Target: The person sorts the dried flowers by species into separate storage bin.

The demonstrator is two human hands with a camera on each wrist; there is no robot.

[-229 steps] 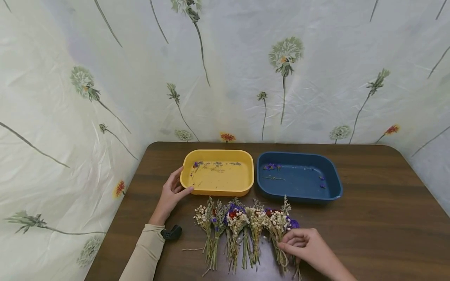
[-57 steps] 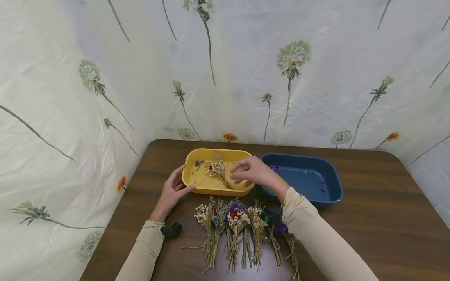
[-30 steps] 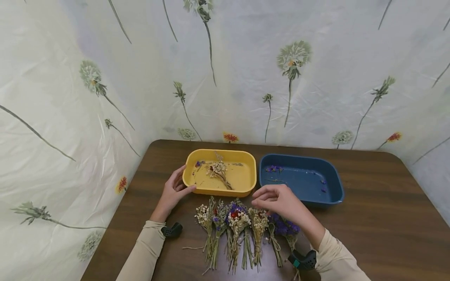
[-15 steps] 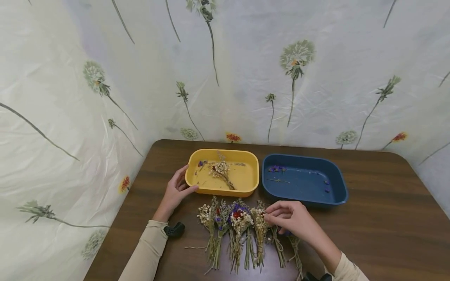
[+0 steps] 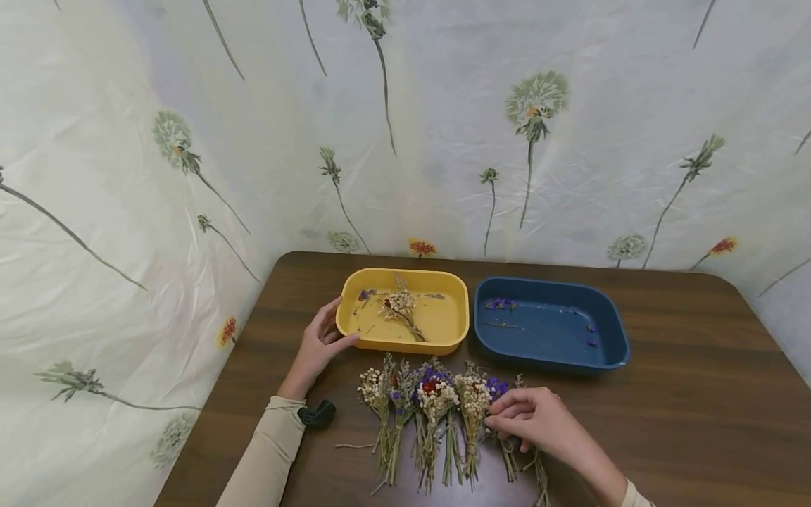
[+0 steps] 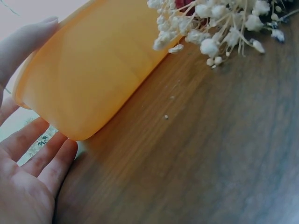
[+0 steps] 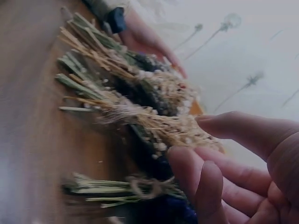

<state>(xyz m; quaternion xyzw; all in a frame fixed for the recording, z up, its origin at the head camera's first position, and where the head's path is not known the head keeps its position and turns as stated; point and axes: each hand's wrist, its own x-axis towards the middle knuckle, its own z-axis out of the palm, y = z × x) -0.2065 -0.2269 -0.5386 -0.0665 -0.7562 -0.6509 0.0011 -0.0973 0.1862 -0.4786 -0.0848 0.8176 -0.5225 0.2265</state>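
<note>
My left hand (image 5: 313,352) rests at the left front corner of a yellow tray (image 5: 395,346), thumb along the front and fingers along the side. In the left wrist view these fingers look nearly straight against the tray's wall. A small dried-flower bouquet (image 5: 400,308) with white blooms lies in the tray. My right hand (image 5: 538,422), fingers loosely bent and holding nothing, hovers over the right end of a row of dried-flower bouquets (image 5: 437,401). Its fingertips overlap a purple-flowered bouquet (image 5: 497,387), partly hidden. The right wrist view shows twine-tied stems (image 7: 126,186) below the fingers.
Right of the yellow tray stands a blue tray (image 5: 551,360) with purple petals (image 5: 500,304) and a thin stem. Loose bits lie in the yellow tray too. The wooden table (image 5: 684,394) ends at a flower-printed curtain (image 5: 443,176) behind and on the left.
A bouquet from the right end of the row now lies in the yellow tray. My right hand has withdrawn from that tray, back over the row. My left hand stays at the tray.
</note>
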